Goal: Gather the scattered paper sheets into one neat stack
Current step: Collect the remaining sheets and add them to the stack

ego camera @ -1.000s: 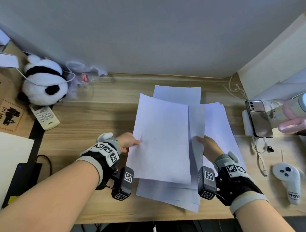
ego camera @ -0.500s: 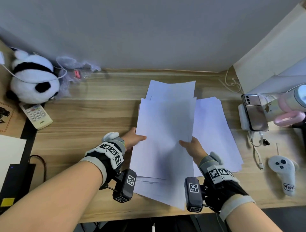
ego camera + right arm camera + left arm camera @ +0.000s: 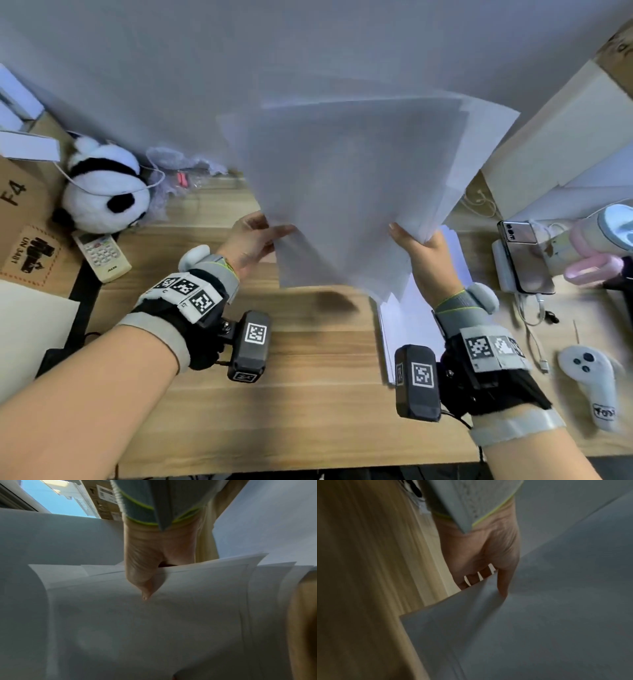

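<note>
Several white paper sheets (image 3: 349, 192) stand lifted off the desk, tilted up and fanned unevenly at their top right corners. My left hand (image 3: 255, 236) pinches their left edge, thumb in front and fingers behind; the left wrist view shows this hand (image 3: 488, 563) on the sheets (image 3: 530, 622). My right hand (image 3: 416, 243) pinches the right edge, and in the right wrist view its thumb (image 3: 144, 582) presses onto the sheets (image 3: 137, 628). More white sheets (image 3: 411, 325) lie flat on the desk under my right wrist.
The wooden desk (image 3: 308, 394) carries a panda plush (image 3: 102, 192) and a remote (image 3: 102, 255) at the left. A phone on a stand (image 3: 525, 260), a pink object (image 3: 589, 270), cables and a white controller (image 3: 594, 383) sit at the right. A cardboard box (image 3: 20, 219) stands far left.
Both hands have lifted the gathered sheets off the desk and tilted them upright. Some sheets stayed flat on the desk at the right.
</note>
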A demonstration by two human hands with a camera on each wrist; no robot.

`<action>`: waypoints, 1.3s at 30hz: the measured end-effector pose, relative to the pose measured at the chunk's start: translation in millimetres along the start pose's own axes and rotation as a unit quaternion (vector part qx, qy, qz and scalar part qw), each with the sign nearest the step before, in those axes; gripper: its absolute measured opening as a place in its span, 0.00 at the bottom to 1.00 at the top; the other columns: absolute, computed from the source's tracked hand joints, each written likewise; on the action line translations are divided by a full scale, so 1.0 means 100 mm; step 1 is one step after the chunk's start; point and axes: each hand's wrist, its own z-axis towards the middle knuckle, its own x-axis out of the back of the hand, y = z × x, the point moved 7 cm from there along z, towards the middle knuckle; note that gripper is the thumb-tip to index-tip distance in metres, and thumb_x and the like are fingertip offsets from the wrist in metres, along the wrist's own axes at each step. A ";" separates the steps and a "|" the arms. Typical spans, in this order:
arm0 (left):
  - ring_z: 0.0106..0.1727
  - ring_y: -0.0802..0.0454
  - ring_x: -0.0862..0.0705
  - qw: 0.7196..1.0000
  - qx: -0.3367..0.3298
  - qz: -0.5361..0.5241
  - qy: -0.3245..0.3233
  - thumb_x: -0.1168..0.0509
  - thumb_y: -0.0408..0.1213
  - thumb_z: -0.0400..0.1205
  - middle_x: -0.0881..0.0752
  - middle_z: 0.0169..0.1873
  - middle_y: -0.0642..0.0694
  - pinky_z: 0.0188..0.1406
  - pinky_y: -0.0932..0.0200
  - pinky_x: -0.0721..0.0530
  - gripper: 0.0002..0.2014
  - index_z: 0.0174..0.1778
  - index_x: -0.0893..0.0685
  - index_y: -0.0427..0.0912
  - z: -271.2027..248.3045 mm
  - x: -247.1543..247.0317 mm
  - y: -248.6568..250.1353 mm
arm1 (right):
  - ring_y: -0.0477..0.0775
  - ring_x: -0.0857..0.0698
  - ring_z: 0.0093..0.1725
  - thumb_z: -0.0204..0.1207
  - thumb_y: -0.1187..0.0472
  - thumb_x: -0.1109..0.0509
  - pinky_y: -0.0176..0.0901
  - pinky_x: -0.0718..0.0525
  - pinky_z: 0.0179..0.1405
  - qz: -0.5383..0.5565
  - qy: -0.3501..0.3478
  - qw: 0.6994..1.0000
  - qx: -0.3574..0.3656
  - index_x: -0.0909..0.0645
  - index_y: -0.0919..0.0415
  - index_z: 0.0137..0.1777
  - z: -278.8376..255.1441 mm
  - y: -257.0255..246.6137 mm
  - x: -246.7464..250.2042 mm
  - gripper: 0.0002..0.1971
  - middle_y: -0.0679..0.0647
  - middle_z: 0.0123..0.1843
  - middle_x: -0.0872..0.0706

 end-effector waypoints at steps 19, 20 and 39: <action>0.39 0.49 0.17 0.978 0.094 0.177 0.057 0.37 0.28 0.82 0.15 0.56 0.35 0.36 0.65 0.18 0.15 0.63 0.20 0.24 -0.08 0.25 -0.76 | 0.54 0.20 0.71 0.64 0.34 0.29 0.57 0.26 0.74 -0.007 -0.015 0.983 -0.185 0.25 0.58 0.72 -0.11 1.05 -0.01 0.41 0.52 0.71 0.18; 0.40 0.48 0.16 0.977 0.104 0.179 0.051 0.36 0.28 0.82 0.14 0.56 0.33 0.39 0.63 0.18 0.16 0.63 0.20 0.23 -0.09 0.26 -0.79 | 0.52 0.22 0.73 0.58 0.28 0.29 0.57 0.28 0.76 0.012 0.003 0.981 -0.194 0.27 0.56 0.74 -0.07 1.08 0.03 0.47 0.50 0.73 0.20; 0.65 0.35 0.17 0.958 0.233 0.087 0.143 0.40 0.34 0.84 0.18 0.67 0.33 0.70 0.39 0.23 0.19 0.70 0.24 0.31 -0.15 0.64 -1.36 | 0.34 0.29 0.29 0.83 0.64 0.42 0.25 0.29 0.34 0.073 0.231 0.968 0.060 0.26 0.52 0.35 0.21 0.15 0.76 0.14 0.36 0.24 0.23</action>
